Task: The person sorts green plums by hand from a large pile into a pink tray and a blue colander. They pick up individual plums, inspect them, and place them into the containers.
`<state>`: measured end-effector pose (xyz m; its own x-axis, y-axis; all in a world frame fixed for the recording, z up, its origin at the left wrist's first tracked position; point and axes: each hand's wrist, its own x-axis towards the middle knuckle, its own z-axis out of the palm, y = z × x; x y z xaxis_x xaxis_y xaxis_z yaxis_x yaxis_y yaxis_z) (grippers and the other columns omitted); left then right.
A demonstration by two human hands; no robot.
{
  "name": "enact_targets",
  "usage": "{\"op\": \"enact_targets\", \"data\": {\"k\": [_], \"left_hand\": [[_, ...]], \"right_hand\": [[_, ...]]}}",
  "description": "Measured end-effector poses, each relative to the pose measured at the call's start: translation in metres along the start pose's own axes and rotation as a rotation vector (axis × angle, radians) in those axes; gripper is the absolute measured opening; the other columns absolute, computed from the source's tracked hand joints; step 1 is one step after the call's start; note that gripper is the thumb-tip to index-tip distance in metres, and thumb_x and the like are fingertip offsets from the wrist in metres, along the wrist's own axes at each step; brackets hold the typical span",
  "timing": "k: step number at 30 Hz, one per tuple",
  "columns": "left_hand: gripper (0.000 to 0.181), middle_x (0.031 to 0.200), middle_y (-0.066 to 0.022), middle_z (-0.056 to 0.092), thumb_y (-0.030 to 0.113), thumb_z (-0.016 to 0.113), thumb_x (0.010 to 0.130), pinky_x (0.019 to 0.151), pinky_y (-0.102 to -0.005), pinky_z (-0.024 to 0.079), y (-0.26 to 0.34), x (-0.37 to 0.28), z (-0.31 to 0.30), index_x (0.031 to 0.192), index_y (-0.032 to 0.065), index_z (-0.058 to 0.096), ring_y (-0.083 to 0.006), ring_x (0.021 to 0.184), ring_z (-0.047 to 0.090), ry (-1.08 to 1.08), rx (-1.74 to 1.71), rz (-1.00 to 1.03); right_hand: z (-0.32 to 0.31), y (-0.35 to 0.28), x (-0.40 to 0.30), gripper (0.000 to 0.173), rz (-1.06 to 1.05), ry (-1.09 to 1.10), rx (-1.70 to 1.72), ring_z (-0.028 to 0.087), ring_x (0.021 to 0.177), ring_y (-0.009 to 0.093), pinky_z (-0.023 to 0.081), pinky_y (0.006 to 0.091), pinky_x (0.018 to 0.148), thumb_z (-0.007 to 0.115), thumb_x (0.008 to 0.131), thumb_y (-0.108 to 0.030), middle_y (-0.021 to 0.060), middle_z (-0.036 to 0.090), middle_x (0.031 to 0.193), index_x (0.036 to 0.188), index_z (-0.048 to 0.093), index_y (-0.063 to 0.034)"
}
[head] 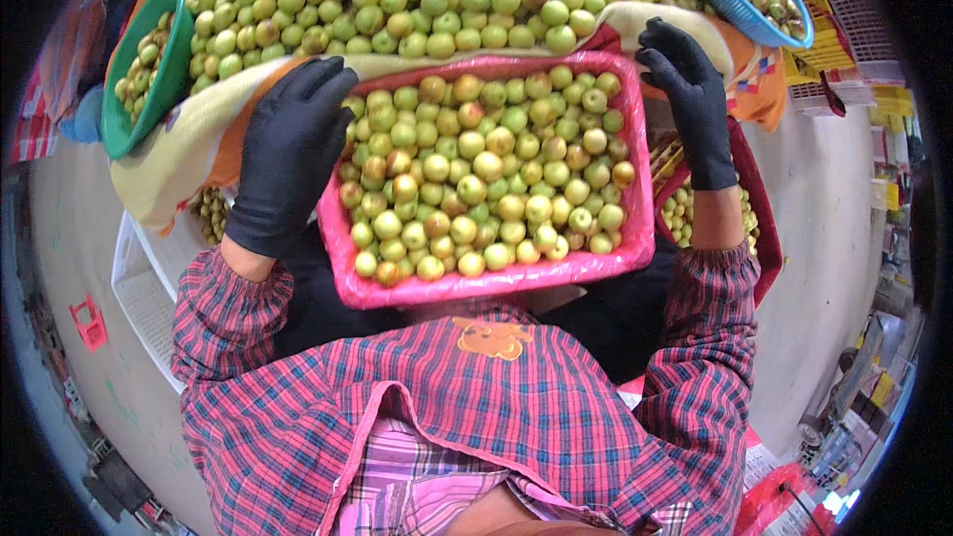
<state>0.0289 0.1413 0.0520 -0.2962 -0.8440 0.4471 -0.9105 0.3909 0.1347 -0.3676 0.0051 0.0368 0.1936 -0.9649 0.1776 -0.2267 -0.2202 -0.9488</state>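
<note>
A pink plastic-lined tray (491, 284) filled with small green and reddish round fruits (488, 166) rests in front of my lap. My left hand (294, 152), in a black glove, is at the tray's upper left corner, palm turned inward; whether it touches the rim is hard to tell. Beside the upper right corner is my right hand (686, 93), also black-gloved, its fingers slightly bent over the cloth edge. No fruit shows in either hand. Beyond the tray lies a large heap of the same fruits (417, 0), bordered by a yellow and orange towel (179, 126).
A green basket (179, 52) of fruit stands at the left, a blue basket (733, 7) at the upper right. A dark red lined container (767, 238) of fruit sits low at right. White crate (145, 290), yellow crates (826, 45) and a red stool (89, 322) are around.
</note>
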Motion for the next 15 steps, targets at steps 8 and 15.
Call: {"op": "enact_targets", "data": {"k": [8, 15], "left_hand": [[0.053, 0.138, -0.0148, 0.047, 0.018, 0.07, 0.074, 0.107, -0.0486, 0.033, 0.013, 0.077, 0.077, 0.125, 0.0098, 0.055, -0.0368, 0.13, 0.041, -0.117, -0.014, 0.202], [0.039, 0.145, -0.0127, 0.041, 0.018, 0.063, 0.081, 0.109, -0.0512, 0.029, 0.001, 0.159, 0.135, 0.12, 0.0202, 0.06, -0.0347, 0.133, 0.039, -0.038, 0.044, 0.345]], "right_hand": [[0.049, 0.02, 0.065, 0.063, -0.728, -0.073, -0.75, 0.045, 0.127, 0.037, 0.035, 0.0455, 0.107, 0.077, 0.072, -0.021, 0.0189, 0.05, 0.135, 0.129, 0.053, -0.0099], [0.103, 0.035, 0.121, 0.053, -0.835, -0.223, -1.027, 0.039, 0.133, 0.03, 0.028, 0.0544, 0.109, 0.064, 0.077, -0.033, 0.0098, 0.048, 0.139, 0.126, 0.055, -0.0142]]}}
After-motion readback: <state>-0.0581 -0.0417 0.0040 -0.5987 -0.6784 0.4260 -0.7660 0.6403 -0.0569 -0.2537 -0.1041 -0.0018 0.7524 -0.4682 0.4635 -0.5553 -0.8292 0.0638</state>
